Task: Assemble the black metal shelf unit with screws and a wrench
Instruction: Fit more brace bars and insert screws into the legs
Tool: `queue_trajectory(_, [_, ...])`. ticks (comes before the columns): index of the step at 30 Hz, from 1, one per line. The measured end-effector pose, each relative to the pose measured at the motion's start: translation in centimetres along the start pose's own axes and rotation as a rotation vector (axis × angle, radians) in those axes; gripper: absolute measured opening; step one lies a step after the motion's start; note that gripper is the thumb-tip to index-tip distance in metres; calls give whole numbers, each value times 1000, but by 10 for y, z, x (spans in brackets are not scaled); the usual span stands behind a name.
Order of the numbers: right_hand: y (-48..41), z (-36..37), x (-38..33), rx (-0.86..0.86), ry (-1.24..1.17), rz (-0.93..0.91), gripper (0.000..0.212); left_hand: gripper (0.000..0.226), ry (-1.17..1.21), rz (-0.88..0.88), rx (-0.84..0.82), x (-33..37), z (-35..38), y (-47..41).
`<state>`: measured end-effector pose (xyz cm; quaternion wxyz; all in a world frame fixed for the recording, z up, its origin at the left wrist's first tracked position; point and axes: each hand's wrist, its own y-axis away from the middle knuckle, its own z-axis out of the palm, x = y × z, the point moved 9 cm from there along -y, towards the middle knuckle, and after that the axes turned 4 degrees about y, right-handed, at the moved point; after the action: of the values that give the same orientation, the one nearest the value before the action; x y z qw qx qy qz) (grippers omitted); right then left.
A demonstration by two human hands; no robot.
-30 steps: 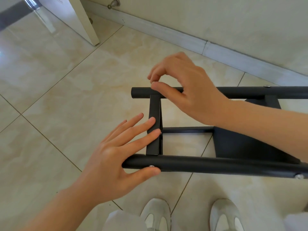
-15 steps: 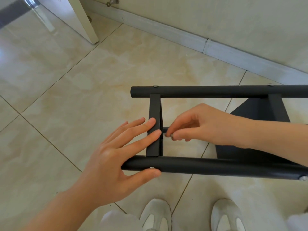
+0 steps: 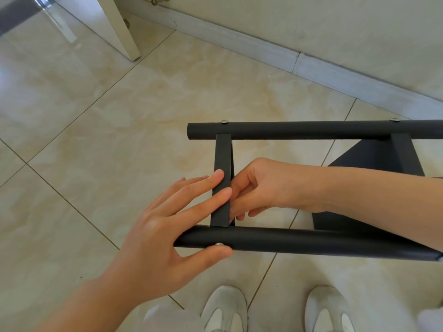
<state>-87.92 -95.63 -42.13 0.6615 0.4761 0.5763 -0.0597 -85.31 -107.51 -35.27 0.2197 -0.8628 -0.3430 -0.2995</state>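
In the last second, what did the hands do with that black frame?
The right hand left the far tube and came nearer, down to the crossbar. Its fingers now curl against the bar's right edge, and whether they hold anything is hidden. The left hand stayed flat on the crossbar, thumb against the near tube.

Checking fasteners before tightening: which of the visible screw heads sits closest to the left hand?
The screw head on the near tube, beside the thumb of the left hand; the other two sit on the far tube.
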Motion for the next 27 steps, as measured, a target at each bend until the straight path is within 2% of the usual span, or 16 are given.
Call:
queue_trajectory(13, [-3, 4, 3, -57, -39, 31, 11, 62, 9, -9, 1, -2, 1, 1])
queue_trajectory(27, [-6, 16, 13, -221, -182, 154, 11, 63, 39, -20, 8, -2, 2, 3])
